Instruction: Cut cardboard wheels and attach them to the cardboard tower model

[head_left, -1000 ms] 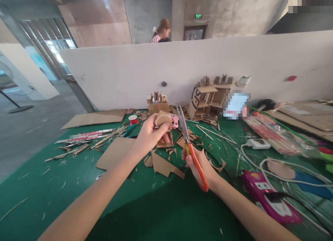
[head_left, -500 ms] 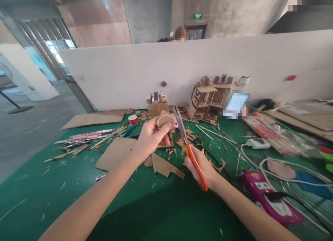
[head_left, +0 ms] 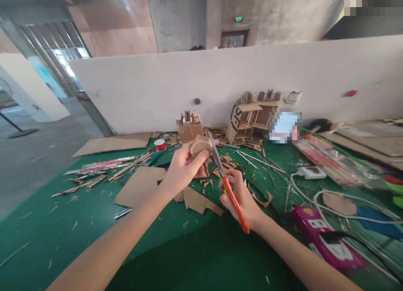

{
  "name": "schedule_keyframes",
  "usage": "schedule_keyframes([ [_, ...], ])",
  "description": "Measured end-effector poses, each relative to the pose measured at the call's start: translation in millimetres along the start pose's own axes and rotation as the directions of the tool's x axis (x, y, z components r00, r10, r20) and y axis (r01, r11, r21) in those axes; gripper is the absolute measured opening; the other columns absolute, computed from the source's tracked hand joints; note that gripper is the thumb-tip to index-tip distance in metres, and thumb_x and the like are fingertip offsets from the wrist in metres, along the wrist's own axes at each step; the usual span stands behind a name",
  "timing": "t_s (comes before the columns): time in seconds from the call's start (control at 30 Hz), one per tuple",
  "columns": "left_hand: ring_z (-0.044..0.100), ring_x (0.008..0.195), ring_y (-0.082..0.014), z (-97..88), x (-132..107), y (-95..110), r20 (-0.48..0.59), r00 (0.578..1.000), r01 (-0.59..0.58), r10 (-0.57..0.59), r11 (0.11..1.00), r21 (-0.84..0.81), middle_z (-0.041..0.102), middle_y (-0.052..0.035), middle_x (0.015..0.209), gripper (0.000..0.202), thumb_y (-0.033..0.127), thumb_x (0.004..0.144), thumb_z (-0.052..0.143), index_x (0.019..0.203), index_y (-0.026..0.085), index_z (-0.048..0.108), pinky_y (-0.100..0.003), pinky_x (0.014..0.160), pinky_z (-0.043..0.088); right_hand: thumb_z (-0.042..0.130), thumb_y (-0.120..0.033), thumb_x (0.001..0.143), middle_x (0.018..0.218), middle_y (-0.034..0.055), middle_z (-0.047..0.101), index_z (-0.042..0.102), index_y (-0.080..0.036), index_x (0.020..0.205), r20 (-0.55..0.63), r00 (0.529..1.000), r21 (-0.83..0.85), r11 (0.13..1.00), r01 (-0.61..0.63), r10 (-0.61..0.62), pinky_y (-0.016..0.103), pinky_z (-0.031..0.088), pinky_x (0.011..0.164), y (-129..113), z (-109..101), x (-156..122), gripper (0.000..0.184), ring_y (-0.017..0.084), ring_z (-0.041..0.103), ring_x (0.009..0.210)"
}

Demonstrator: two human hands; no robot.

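Note:
Between thumb and fingers, my left hand (head_left: 185, 163) pinches a small cardboard piece (head_left: 200, 144) with a rounded outline drawn on it. My right hand (head_left: 241, 194) grips a pair of scissors (head_left: 231, 198) by the orange handles. The blades point up and away, right beside the cardboard's right edge; whether they touch it I cannot tell. Below the hands lies an angular cardboard offcut (head_left: 198, 200), with a larger flat cardboard sheet (head_left: 138, 185) to its left. Behind my left hand stands a small cardboard box model (head_left: 190, 131).
A cardboard shelf model (head_left: 244, 121) stands against the white partition (head_left: 151, 89). At left are a red thread spool (head_left: 160, 144) and thin sticks (head_left: 126, 168). A purple power strip (head_left: 325, 236) with cables lies at right, near a white charger (head_left: 311, 172). Scraps litter the green tabletop (head_left: 176, 257).
The scissors' blades have come closer together and shifted slightly left toward the cardboard piece. The fingers of my right hand have moved on the handles. My left hand keeps its hold.

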State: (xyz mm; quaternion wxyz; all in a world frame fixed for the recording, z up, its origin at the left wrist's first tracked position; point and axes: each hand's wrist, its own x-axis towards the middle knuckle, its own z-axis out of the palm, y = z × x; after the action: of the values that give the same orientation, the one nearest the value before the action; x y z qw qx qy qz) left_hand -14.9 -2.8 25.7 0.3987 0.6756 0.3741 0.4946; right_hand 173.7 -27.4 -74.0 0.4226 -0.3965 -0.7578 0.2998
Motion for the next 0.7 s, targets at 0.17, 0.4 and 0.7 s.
schedule_keyframes([
  [0.17,0.057,0.047,-0.0068,-0.8,0.3,-2.1,0.000,1.000,-0.020,0.020,1.000,-0.017,0.060,0.0003,0.072,0.022,0.039,0.089,0.057,0.091,0.017,0.057,-0.019,0.047,0.048,0.046,-0.061,0.089,0.102,0.0088,0.057,0.009,-0.021,0.147,0.070,0.997,0.052,0.998,0.035,-0.038,0.038,0.048,0.072,-0.6,-2.7,0.9,0.080,0.021,0.056,0.082],
  [0.4,0.055,0.045,-0.0057,0.6,2.2,-11.4,0.014,0.999,-0.028,0.029,0.998,-0.061,0.057,0.0015,0.072,0.022,0.039,0.088,0.058,0.091,0.017,0.056,-0.018,0.043,0.047,0.035,-0.066,0.091,0.103,0.0103,0.058,0.028,-0.020,0.141,0.099,0.994,0.036,0.999,0.035,-0.038,0.038,0.047,0.076,-2.7,-2.5,1.8,0.069,0.023,0.057,0.084],
  [0.7,0.055,0.046,-0.0061,5.1,0.8,-11.0,0.035,0.999,-0.025,0.027,0.999,-0.044,0.059,0.0002,0.073,0.023,0.038,0.088,0.057,0.096,0.016,0.057,-0.019,0.046,0.049,0.039,-0.066,0.090,0.072,-0.0014,0.046,0.047,-0.021,0.103,0.126,0.992,0.075,0.997,-0.003,-0.007,0.028,0.036,0.055,-6.0,-3.9,4.0,0.048,0.014,0.040,0.061],
])
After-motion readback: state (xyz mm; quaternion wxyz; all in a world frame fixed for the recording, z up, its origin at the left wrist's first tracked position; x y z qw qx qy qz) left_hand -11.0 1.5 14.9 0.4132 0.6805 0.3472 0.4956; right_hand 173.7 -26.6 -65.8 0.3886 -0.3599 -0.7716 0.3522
